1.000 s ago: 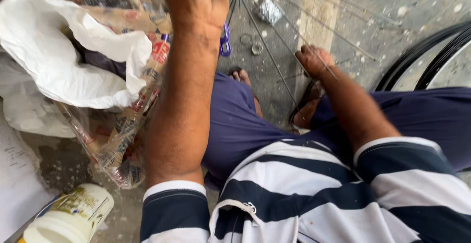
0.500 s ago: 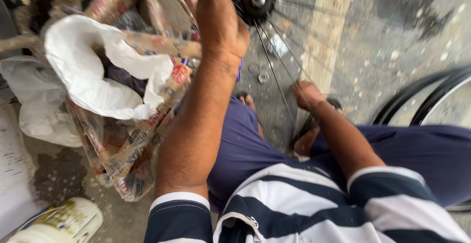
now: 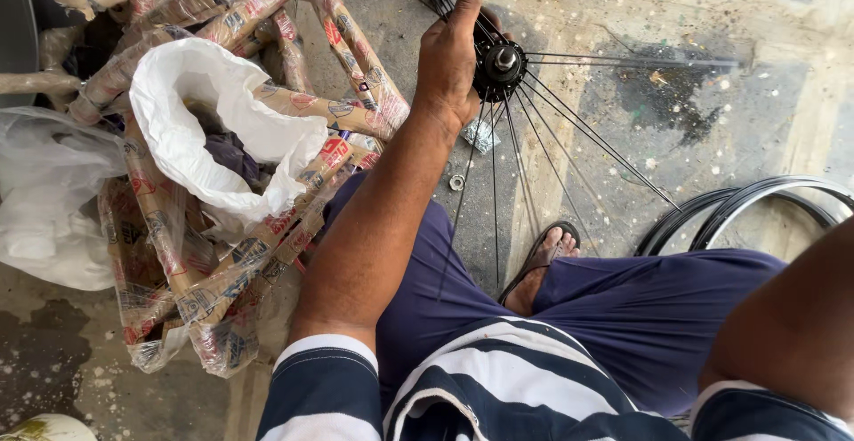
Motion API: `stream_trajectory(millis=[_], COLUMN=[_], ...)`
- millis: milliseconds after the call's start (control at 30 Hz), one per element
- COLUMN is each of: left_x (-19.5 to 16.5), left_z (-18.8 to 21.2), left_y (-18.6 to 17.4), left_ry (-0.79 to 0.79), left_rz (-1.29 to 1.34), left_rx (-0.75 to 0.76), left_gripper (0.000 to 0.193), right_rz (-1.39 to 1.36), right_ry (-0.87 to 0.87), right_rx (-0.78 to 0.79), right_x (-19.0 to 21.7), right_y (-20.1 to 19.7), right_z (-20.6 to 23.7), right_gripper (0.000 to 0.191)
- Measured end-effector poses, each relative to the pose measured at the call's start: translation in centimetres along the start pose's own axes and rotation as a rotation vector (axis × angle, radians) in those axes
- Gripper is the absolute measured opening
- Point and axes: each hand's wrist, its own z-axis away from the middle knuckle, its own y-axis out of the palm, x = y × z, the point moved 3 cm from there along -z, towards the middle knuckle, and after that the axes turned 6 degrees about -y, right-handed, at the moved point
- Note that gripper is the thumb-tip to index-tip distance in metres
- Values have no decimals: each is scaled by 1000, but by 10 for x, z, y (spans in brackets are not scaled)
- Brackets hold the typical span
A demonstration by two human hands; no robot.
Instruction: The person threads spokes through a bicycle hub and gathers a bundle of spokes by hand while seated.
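While the black hub [image 3: 501, 60] is gripped by the left hand [image 3: 449, 58], now reached further forward, spokes [image 3: 569, 121] are fanned beside it; the right hand's fingers cannot be told.

Navy-and-white striped shirt [image 3: 498, 388], black wheel hub [image 3: 501, 65], white bag [image 3: 200, 129].

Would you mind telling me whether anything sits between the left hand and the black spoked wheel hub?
Nothing visible does: the left hand already rests against the black spoked wheel hub, thumb raised. The right hand is out of view.
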Motion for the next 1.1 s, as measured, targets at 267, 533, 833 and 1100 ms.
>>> stream_trajectory(millis=[267,533,833,1100], left_x=[4,12,9,-1], left_z=[7,0,-3,-8], left_y=[2,-4,-7,-19], left_ry=[-80,-53,-32,26], left_rz=[-33,-55,-59,110], left_rx=[87,127,144,151], left_gripper=[53,53,55,36], right_rz=[-207,-150,38,427], right_ry=[-468,-467,-551,-209], right_rx=[58,141,171,387], right_x=[152,146,174,62], right_y=[96,130,141,87], right_z=[-7,-11,-35,-31], right_gripper=[24,24,12,18])
